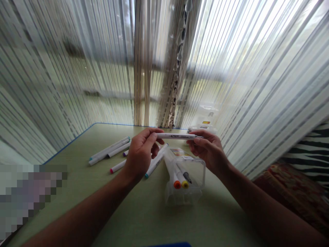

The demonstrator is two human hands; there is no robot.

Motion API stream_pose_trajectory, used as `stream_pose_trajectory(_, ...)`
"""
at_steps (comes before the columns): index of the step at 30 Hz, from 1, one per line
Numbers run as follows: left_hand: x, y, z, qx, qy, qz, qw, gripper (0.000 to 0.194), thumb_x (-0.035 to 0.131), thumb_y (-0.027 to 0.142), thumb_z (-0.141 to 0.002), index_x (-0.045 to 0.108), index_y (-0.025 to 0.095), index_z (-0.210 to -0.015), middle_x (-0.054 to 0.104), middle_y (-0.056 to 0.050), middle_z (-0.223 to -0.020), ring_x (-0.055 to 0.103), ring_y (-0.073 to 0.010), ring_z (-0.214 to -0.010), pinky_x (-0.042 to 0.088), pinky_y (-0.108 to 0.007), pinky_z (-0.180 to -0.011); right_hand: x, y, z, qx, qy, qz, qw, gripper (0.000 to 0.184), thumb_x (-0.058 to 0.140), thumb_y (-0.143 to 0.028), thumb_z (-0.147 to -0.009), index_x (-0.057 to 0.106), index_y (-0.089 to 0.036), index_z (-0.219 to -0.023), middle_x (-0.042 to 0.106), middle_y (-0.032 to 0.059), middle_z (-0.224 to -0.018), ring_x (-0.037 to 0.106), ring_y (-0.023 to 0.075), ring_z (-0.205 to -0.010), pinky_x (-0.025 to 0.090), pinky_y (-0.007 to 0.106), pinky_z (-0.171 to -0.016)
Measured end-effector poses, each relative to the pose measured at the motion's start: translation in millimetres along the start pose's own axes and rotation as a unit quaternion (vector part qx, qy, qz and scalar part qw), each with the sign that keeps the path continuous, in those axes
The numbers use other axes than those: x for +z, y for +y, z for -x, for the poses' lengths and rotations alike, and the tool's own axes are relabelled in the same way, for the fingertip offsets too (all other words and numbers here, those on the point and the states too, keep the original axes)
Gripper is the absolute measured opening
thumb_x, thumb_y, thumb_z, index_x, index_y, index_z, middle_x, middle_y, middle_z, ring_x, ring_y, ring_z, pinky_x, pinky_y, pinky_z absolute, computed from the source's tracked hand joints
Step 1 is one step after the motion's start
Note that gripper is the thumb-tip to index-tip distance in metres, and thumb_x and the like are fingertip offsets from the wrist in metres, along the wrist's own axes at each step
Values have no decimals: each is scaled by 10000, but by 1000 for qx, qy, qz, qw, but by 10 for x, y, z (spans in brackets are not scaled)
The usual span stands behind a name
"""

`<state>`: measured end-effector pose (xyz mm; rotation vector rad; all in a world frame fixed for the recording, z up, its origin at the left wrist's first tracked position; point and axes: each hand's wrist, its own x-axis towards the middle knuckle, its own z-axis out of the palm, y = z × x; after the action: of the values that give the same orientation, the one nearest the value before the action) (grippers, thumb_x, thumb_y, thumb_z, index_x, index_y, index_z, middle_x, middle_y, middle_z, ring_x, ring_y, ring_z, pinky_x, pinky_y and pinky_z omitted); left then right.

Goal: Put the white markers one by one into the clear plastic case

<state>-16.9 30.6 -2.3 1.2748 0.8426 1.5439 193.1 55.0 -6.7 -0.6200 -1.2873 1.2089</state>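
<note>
Holding a white marker [177,136] level at frame centre, left hand [141,156] pinching one end, right hand [209,151] pinching the other, above a clear plastic marker case [191,187] with orange-, yellow- and black-capped markers [180,178] inside. Looks like the step of uncapping or checking one marker; next move likely needs a straight pull apart. Loose markers [110,151] lie left-centre on the green table [144,219].

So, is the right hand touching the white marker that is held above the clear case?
Touching. The head view shows the right hand pinching one end of the white marker, and the left hand pinching the other end.
</note>
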Motion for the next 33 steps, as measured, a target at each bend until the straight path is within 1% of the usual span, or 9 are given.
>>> stream_pose_trajectory(21, -4, -12, 4, -1, -2, -6, 1000, 214, 528, 244, -895, 658, 103, -989, 635, -20, -703, 474, -83, -455, 327, -212, -410, -24, 14, -5, -10, -16, -9, 1000, 126, 763, -206, -737, 779, -188, -861, 729, 35, -676, 585, 90, -482, 396, 179, -412)
stream_pose_trajectory(33, -4, -15, -3, -3, 0, -10, 1000, 215, 531, 253, -888, 663, 106, -972, 632, -20, -692, 472, -84, -451, 324, -211, -404, -20, 14, 2, -8, -9, -1, 1000, 126, 769, -216, -731, 773, -188, -854, 737, 34, -685, 577, 90, -469, 390, 188, -408)
